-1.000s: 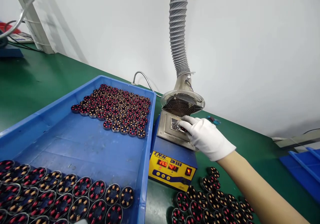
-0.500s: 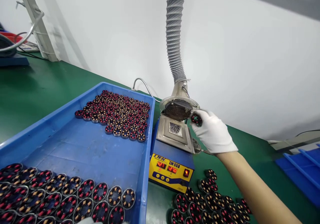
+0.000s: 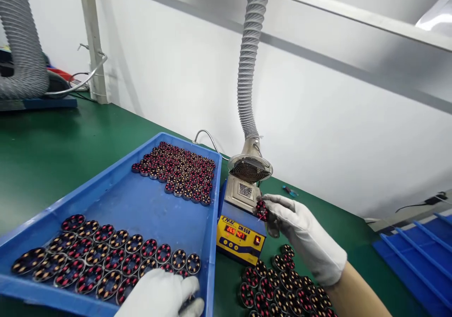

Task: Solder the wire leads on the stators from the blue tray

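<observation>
My right hand (image 3: 294, 225), in a white glove with greyed fingertips, pinches a motor stator (image 3: 262, 210) with red coils at the near right edge of the solder pot (image 3: 243, 191). My left hand (image 3: 164, 294), also gloved, is over the near right corner of the blue tray (image 3: 211, 260). Its finger and thumb curve round another stator (image 3: 188, 301), mostly covered by the glove. Beside that hand lie rows of ring-shaped stators (image 3: 113, 259) with red or copper coils. The yellow front panel (image 3: 238, 241) of the pot shows lit red digits.
More stators (image 3: 278, 286) are heaped on the green table (image 3: 222, 288) right of the pot. A second block of them (image 3: 180, 168) fills the tray's far end. A ribbed exhaust hose (image 3: 249, 72) ends in a hood above the pot. Blue ribbed trays (image 3: 420, 260) stand at the right.
My right hand has come down and nearer with its stator, from beside the hood to the pot's near edge. My left hand has moved further into view over the tray. The view has shifted.
</observation>
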`<state>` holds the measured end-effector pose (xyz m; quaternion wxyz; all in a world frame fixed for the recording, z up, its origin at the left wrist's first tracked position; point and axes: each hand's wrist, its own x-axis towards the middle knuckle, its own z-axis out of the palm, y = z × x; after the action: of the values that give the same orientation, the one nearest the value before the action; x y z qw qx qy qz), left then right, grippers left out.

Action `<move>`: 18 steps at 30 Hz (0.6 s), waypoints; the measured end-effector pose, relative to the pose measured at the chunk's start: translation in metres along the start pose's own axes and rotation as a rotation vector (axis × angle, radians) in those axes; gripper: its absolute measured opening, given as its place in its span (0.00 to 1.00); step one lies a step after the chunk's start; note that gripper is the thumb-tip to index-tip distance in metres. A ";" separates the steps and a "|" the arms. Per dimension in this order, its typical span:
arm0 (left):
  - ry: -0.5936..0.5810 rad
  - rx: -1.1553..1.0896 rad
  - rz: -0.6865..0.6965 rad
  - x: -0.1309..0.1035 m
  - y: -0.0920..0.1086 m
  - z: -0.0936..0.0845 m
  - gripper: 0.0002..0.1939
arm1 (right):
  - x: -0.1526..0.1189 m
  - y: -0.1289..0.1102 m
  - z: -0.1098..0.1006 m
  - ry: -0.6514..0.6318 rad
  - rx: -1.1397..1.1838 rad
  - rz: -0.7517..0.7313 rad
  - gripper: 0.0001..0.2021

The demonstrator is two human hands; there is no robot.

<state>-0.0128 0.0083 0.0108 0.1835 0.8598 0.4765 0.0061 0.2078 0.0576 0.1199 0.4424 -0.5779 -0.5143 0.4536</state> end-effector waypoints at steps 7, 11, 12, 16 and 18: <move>0.065 -0.087 0.024 -0.007 0.000 -0.007 0.14 | -0.025 0.008 0.032 -0.192 0.347 0.049 0.17; 0.079 -0.091 0.031 -0.006 -0.001 -0.007 0.15 | -0.035 0.005 0.046 -0.268 0.369 0.024 0.16; 0.080 -0.091 0.030 -0.006 -0.001 -0.008 0.15 | -0.037 0.003 0.049 -0.265 0.362 0.019 0.17; 0.073 -0.132 0.018 -0.007 -0.001 -0.010 0.15 | -0.043 0.002 0.055 -0.120 0.187 -0.071 0.16; 0.078 -0.154 0.018 -0.007 -0.002 -0.010 0.15 | -0.046 0.007 0.056 -0.013 0.006 -0.233 0.16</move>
<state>-0.0199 0.0063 0.0204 0.2303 0.8464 0.4737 0.0782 0.1518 0.0136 0.1055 0.4905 -0.5101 -0.5795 0.4042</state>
